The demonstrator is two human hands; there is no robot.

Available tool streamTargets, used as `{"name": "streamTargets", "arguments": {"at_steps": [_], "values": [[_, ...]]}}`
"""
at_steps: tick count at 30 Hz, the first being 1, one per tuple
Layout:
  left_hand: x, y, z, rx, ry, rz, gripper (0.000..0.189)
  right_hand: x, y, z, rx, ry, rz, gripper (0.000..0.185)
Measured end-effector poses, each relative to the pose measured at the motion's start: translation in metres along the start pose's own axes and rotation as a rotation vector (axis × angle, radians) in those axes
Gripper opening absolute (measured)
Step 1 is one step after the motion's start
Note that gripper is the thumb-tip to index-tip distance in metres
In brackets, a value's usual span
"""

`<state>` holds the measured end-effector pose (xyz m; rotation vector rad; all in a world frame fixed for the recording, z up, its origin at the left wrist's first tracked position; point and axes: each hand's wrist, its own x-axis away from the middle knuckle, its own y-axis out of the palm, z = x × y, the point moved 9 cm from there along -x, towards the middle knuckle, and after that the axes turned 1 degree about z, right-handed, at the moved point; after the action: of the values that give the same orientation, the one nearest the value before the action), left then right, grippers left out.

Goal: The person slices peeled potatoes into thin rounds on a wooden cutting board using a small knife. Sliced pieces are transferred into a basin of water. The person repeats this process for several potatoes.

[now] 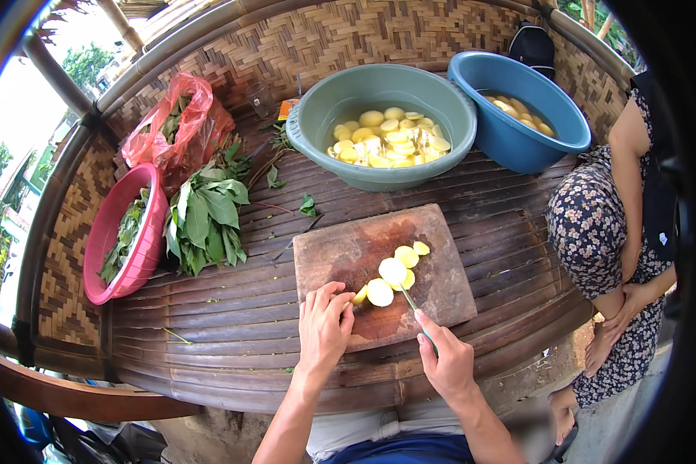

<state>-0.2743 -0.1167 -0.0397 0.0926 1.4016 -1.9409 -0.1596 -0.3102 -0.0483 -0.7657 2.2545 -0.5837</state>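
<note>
A wooden cutting board point(383, 232) lies on the bamboo platform before me. My right hand point(448, 358) grips a small knife with a green handle point(432, 342), its blade point(409, 298) among the potato slices. Several pale yellow round slices point(380, 292) lie in a slanting row across the board. At the row's lower left end, the curled fingers of my left hand point(325, 325) rest against a potato piece point(360, 294), most of it hidden under them. Behind the board stands a green plastic basin point(383, 177) of water with peeled, cut potatoes point(403, 142).
A blue basin point(528, 145) with potatoes leans at the back right. To the left are a bunch of green leaves point(203, 214), a pink basket point(145, 249) of leaves and a red plastic bag point(177, 139). A person in flowered trousers point(588, 232) sits at right.
</note>
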Motion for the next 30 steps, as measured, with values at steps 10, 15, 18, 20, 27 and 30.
{"name": "streamTargets", "arguments": {"at_steps": [10, 15, 18, 20, 27, 30], "values": [[0.0, -0.014, -0.002, -0.011, -0.053, -0.046, 0.039, 0.0, -0.001, 0.007, -0.035, -0.048, 0.022, 0.05], [-0.004, -0.021, -0.004, 0.05, -0.089, 0.027, 0.037, 0.0, -0.001, 0.008, -0.091, -0.063, 0.046, 0.049], [-0.011, -0.019, -0.007, 0.174, -0.122, 0.077, 0.034, 0.0, 0.0, 0.01, -0.113, -0.052, 0.032, 0.049], [-0.019, -0.019, -0.003, 0.215, -0.074, 0.109, 0.029, 0.001, 0.0, 0.011, -0.119, -0.044, 0.031, 0.049], [-0.027, -0.005, 0.002, 0.078, -0.112, -0.163, 0.02, 0.001, 0.0, 0.011, -0.135, -0.041, 0.018, 0.05], [-0.027, 0.003, 0.004, 0.064, -0.071, -0.299, 0.028, 0.001, -0.001, 0.011, -0.143, -0.049, 0.031, 0.05]]}}
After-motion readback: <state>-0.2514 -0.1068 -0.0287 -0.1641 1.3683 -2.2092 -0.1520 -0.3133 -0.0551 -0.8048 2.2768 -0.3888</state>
